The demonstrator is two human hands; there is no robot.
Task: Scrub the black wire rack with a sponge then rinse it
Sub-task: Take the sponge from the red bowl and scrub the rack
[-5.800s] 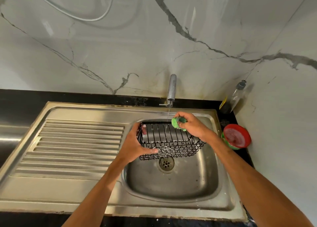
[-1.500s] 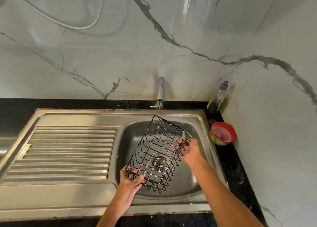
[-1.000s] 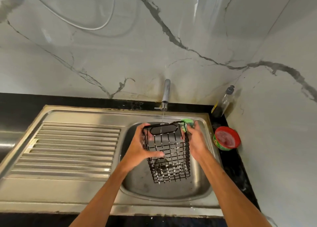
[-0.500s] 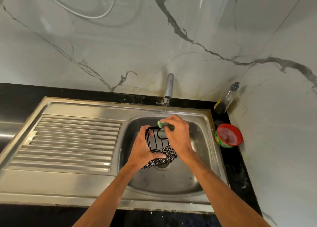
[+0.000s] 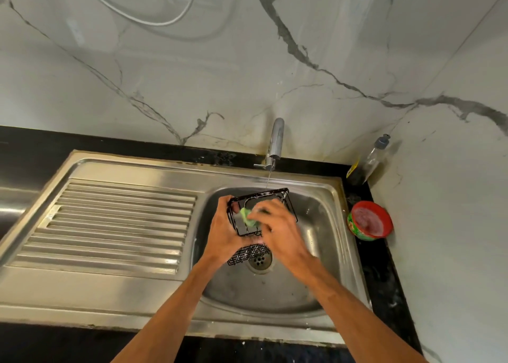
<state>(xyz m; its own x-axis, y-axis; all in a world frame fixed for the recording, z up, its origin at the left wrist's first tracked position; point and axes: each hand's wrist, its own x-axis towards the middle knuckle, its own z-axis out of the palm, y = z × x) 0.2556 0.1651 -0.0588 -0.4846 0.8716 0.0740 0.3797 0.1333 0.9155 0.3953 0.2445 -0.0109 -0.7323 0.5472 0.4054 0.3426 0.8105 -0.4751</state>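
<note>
Centrally, rack (image 5: 248,252) over sink (image 5: 319,219), sponge (image 5: 245,216) inside

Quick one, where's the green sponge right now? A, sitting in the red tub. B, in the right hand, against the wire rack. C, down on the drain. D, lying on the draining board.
B: the right hand grips the green sponge against the black wire rack, which the left hand holds above the sink.

Home kitchen: steel sink (image 5: 334,203) with drainboard, tap (image 5: 275,143), marble-look wall, black counter (image 5: 384,277).
</note>
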